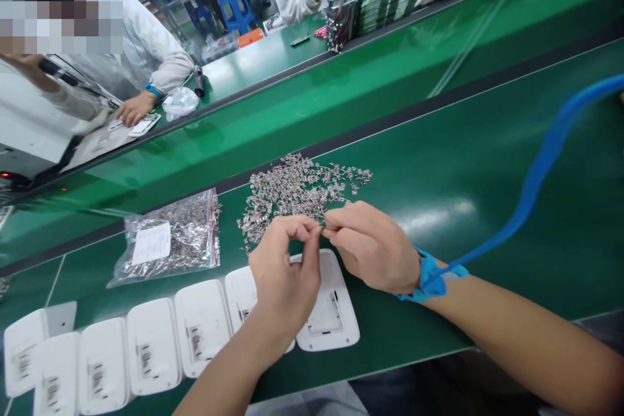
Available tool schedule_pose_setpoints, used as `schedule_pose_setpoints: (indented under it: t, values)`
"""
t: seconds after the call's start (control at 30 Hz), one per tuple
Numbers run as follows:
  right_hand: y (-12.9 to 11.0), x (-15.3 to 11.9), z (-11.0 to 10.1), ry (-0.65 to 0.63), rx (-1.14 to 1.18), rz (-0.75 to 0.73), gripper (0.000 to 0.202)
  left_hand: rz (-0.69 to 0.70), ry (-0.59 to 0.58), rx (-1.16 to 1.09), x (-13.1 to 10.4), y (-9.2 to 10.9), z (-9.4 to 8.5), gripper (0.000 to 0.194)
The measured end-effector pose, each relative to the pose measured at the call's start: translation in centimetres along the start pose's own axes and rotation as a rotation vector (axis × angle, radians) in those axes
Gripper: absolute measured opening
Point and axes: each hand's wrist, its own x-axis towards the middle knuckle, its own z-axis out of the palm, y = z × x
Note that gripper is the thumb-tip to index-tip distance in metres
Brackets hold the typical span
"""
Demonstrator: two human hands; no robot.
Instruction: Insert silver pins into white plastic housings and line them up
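My left hand (287, 266) and my right hand (373, 246) meet fingertip to fingertip over the upper edge of a white plastic cover (344, 312). Both hands are pinched on something too small to make out. Just beyond them lies a loose pile of small metal parts (287, 188). A blue wrist strap (429, 276) with a blue cord is around my right wrist. More white covers (151, 344) stand in a row to the left, the nearest partly hidden by my left hand.
A clear bag of metal parts (182, 237) lies left of the pile. Across the green divider (302, 104), two people work at a bench with stacked boards (390, 3). The blue cord (536, 175) hangs at the right.
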Motion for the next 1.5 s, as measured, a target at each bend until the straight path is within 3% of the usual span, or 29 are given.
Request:
schedule_pose_setpoints:
  t: [0.17,0.4,0.5,0.57,0.67,0.8,0.93,1.07,1.17,1.23,1.3,1.4,1.47,1.5]
  values:
    - [0.2,-0.4,0.4,-0.093,0.174,0.143,0.032,0.091,0.020,0.059,0.3,0.0,0.2,0.023]
    - [0.5,-0.7,0.6,-0.148,0.253,0.200,0.024,0.112,0.079,0.125,1.2,-0.4,-0.4,0.023]
    - [2.0,-0.2,-0.1,-0.116,0.218,0.284,0.017,0.052,0.076,0.127,3.4,-0.7,-1.0,0.017]
    - [4.3,0.0,-0.8,-0.063,0.143,0.358,0.019,0.027,-0.016,0.130,6.3,-1.1,-0.5,0.014]
    - [9.1,-0.3,-1.6,-0.066,-0.007,0.491,0.025,0.042,-0.257,0.173,11.7,-2.1,2.5,0.016]
    - [14.2,-1.5,-1.8,-0.298,-0.221,0.715,0.031,0.102,-0.566,0.226,17.3,-3.4,8.9,0.017]
    - [15.4,-1.9,-1.6,-0.425,-0.272,0.727,0.034,0.147,-0.687,0.380,18.7,-3.9,13.3,0.011]
    - [15.1,-1.9,-1.4,-0.404,-0.337,0.676,0.032,0.204,-0.687,0.465,18.3,-3.5,14.4,0.018]
    - [14.7,-1.9,-1.5,-0.424,-0.360,0.643,0.030,0.202,-0.635,0.513,18.2,-1.9,12.2,0.018]
    - [14.2,-1.9,-1.7,-0.459,-0.358,0.640,0.031,0.197,-0.605,0.500,17.5,-0.5,8.5,0.012]
    - [14.0,-1.9,-1.6,-0.484,-0.358,0.645,0.031,0.254,-0.586,0.414,15.6,0.5,3.4,0.009]
    - [14.7,-2.4,-0.9,-0.439,-0.354,0.609,0.032,0.393,-0.498,0.334,9.7,1.5,-4.2,0.013]
    - [15.6,-3.2,-0.4,-0.409,-0.321,0.561,0.030,0.417,-0.262,0.483,3.7,1.7,-7.1,0.019]
    - [16.2,-3.8,-0.3,-0.396,-0.296,0.526,0.030,0.383,-0.158,0.591,0.4,1.7,-7.6,0.021]
